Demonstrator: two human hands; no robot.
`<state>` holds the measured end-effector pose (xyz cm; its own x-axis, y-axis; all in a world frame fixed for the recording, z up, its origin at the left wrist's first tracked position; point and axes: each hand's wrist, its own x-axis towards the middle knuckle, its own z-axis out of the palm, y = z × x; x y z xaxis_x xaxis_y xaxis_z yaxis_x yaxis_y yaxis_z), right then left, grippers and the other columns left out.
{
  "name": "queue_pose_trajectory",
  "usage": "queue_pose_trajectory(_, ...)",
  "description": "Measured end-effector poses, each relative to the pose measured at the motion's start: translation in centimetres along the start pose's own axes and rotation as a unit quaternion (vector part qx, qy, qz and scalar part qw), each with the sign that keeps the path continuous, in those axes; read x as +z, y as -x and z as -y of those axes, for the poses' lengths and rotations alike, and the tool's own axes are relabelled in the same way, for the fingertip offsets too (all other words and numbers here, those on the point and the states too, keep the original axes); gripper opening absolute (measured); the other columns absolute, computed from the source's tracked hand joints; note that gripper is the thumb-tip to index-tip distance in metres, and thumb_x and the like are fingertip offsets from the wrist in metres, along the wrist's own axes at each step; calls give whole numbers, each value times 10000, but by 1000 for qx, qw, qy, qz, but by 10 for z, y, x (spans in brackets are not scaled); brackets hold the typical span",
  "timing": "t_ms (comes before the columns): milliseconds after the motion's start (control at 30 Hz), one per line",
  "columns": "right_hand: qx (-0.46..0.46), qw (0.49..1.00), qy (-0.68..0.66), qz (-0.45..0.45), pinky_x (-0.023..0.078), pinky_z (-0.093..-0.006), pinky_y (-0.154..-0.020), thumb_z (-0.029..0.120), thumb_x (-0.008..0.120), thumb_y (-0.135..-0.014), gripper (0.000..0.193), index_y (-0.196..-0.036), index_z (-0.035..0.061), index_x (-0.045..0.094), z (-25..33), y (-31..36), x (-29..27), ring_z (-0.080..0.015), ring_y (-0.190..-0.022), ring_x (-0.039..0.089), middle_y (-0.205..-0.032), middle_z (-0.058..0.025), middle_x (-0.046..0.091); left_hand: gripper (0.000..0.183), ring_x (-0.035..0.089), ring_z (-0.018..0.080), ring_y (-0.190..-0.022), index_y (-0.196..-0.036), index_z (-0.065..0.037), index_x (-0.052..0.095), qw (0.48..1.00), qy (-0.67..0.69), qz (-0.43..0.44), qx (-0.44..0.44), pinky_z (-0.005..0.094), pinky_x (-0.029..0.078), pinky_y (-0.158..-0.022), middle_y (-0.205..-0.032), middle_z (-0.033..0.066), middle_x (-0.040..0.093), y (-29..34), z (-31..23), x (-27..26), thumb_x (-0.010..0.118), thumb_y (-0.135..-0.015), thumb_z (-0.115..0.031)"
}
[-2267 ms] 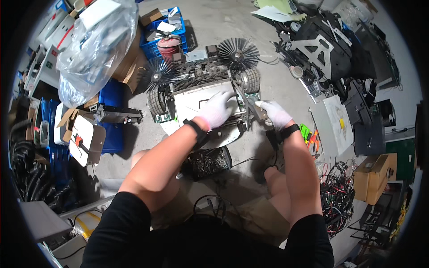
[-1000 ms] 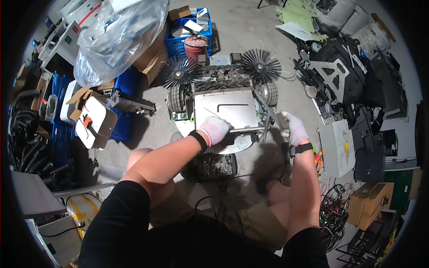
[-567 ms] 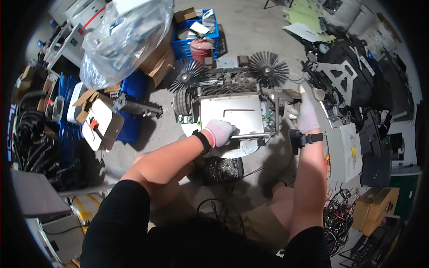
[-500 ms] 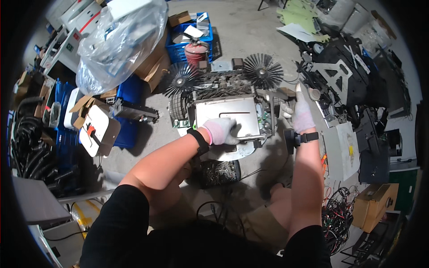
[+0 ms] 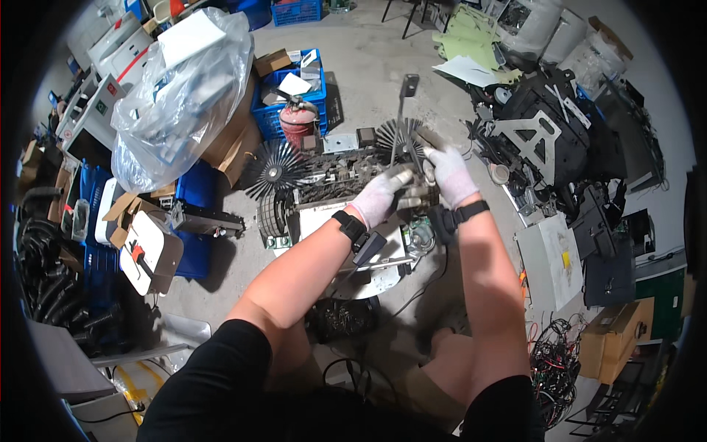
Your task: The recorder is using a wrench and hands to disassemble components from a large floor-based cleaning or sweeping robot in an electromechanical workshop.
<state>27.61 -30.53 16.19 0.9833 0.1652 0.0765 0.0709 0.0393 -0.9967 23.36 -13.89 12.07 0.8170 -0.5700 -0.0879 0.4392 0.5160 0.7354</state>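
Note:
In front of me stands a partly dismantled wheeled machine with a pale flat panel (image 5: 318, 221) on top. Two round black bristle brushes show at its far end, the left brush (image 5: 274, 173) in full and the right brush (image 5: 392, 132) partly covered. Above the machine's right side I hold up a dark metal bracket (image 5: 401, 110) with long bars. My left hand (image 5: 377, 197) is closed round its lower part. My right hand (image 5: 451, 177) grips it on the right, fingers bent. Both hands wear pale gloves.
A red fire extinguisher (image 5: 298, 124) stands by a blue crate (image 5: 315, 96) beyond the machine. Dark parts (image 5: 545, 110) are heaped on the right, above tangled wires (image 5: 552, 368). At left lie a white cover (image 5: 151, 250) and black hoses (image 5: 48, 258). A tray of screws (image 5: 342, 317) sits nearest me.
My left hand has left the pale panel and moved up and right onto the bracket. The right hand has moved left and inward. The bracket now stands raised above the machine's right side.

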Motion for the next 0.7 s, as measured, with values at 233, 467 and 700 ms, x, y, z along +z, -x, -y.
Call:
queue_pose_trajectory(233,53,989,134,-42,380,-249,-478,179,472,-959,314,-1217,47,593,-67,70,-43,-78,-511,455,-953,-68,699,332,597,187,-975,-1280,-35,504,994,47,-73,72,317,513,-814,-1151,73,595,-28,-8,-4,496,-987,-191)
queue_pose_trajectory(467,137,964,227,-13,485,-353,-701,241,504,-935,328,-1101,-16,620,-71,87,-29,-233,-754,630,-859,-149,678,289,612,152,-825,-1178,11,554,978,-97,-182,37,274,503,-686,-1001,84,626,-8,19,-6,512,-972,-187)
queue_pose_trajectory(700,21,902,417,107,465,-503,-841,287,510,-920,325,-1079,10,575,-25,91,17,-463,-976,582,-995,-281,628,330,650,167,-837,-1066,-22,672,844,-523,-119,21,314,524,-725,-902,128,685,29,-2,-9,630,-896,-302)
